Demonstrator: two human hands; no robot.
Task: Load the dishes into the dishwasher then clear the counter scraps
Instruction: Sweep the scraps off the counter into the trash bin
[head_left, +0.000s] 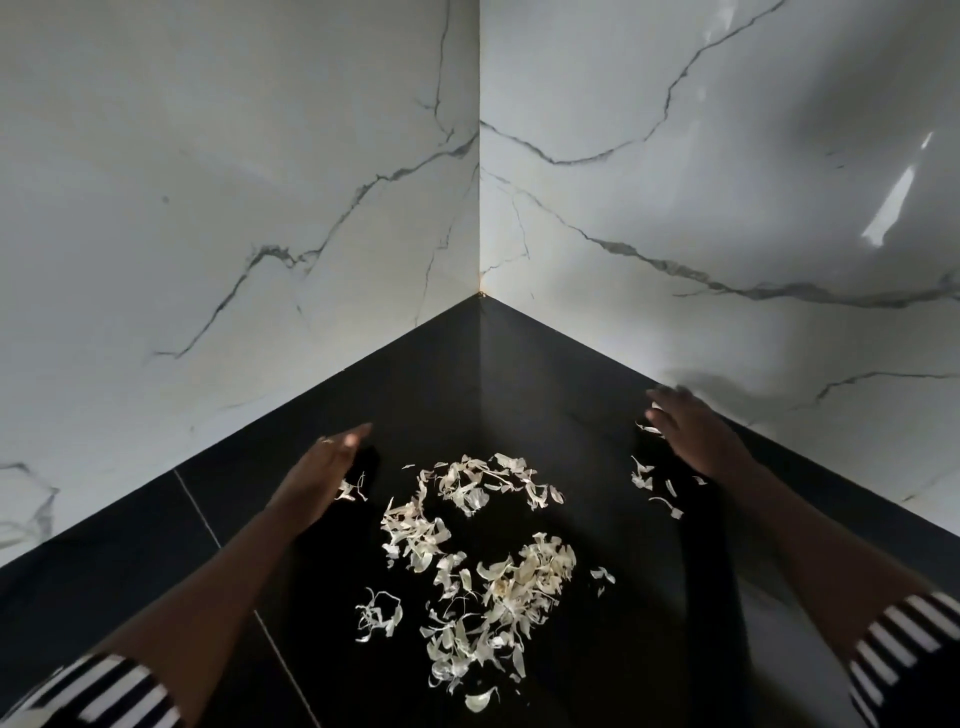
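Both hands are released, fingers straight, gripping nothing, and reach out from striped sleeves at the near corners; pale scraps lie scattered on the black surface between the forearms, thickest nearest; farther on, the left hand stands edge-on just beside a few bits at the left; the right hand, blurred, is palm-down near a small cluster and the wall; beyond, white marble walls meet in a corner.

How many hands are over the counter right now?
2. The left hand is left of the peel scraps; the right hand is near the right wall. Neither is hidden.
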